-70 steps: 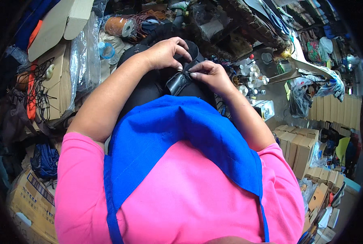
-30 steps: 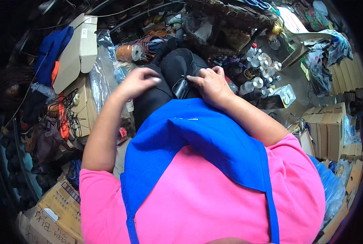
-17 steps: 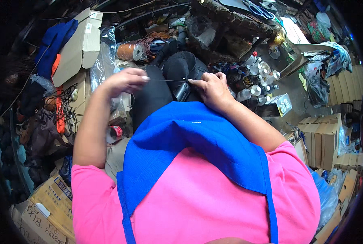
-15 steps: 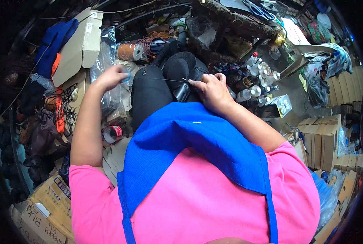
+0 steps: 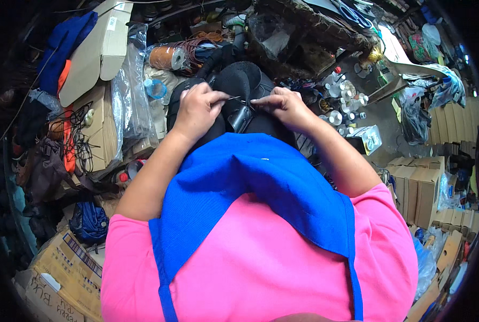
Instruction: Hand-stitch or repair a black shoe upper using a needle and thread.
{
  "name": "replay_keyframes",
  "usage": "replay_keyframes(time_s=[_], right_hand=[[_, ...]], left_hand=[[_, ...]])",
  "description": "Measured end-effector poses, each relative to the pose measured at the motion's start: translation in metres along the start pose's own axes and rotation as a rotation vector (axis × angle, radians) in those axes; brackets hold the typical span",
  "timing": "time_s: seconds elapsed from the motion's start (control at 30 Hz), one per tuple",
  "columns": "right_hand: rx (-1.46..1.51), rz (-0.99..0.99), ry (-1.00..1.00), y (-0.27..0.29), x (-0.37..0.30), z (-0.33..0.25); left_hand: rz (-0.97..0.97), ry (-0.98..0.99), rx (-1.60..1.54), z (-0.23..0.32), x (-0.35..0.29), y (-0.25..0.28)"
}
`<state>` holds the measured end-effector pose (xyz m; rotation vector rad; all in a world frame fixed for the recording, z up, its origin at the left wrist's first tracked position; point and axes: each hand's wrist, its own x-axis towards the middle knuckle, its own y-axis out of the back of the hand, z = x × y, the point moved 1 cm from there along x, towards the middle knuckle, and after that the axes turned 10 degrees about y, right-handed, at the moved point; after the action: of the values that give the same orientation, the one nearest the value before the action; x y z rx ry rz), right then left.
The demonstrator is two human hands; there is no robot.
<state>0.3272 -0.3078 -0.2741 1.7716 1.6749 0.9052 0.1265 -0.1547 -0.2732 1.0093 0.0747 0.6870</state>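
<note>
A black shoe [image 5: 234, 80] rests between my knees, with a glossy black piece [image 5: 241, 119] at its near end. My left hand [image 5: 198, 111] is closed just left of the shoe. From its thumb and fingertip a thin needle [image 5: 234, 97] points right, toward the shoe's edge. On the other side, my right hand [image 5: 289, 108] pinches close to that edge with its fingertips. Whatever lies between the right fingertips is too small to make out. The two hands' tips are a short gap apart.
A spool of orange thread [image 5: 167, 57] and a blue-capped clear bottle [image 5: 155, 88] lie beyond my left hand. Several small bottles [image 5: 336, 117] crowd the right side. Large cardboard [image 5: 92, 59] leans at far left; scissors [image 5: 355, 15] lie at the top right.
My left hand has moved right and inward, from out at the side with a thread stretched across, to beside the shoe. My right hand has stayed near the shoe's edge.
</note>
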Motion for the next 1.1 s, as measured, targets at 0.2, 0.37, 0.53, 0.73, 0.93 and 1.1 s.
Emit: replay_keyframes(time_s=[0.2,0.37,0.53,0.73,0.93,1.1], right_hand=[[0.058,-0.079,0.016,0.008,0.012,0.013],[0.13,-0.12,-0.028,0.011,0.016,0.014],[0.164,-0.122,-0.035,0.011,0.018,0.013],[0.25,-0.124,-0.013,0.006,0.017,0.029],[0.349,-0.168,-0.006,0.005,0.025,0.025],[0.196,-0.109,0.01,0.007,0.017,0.015]], left_hand=[[-0.137,0.014,-0.212,-0.01,0.018,-0.014],[-0.178,0.004,-0.223,-0.015,0.017,-0.017],[-0.185,-0.005,-0.227,-0.016,0.018,-0.02],[-0.24,0.005,-0.255,-0.008,0.024,-0.022],[-0.326,-0.101,-0.248,-0.01,0.046,-0.025],[-0.185,-0.269,-0.086,0.003,0.035,-0.013]])
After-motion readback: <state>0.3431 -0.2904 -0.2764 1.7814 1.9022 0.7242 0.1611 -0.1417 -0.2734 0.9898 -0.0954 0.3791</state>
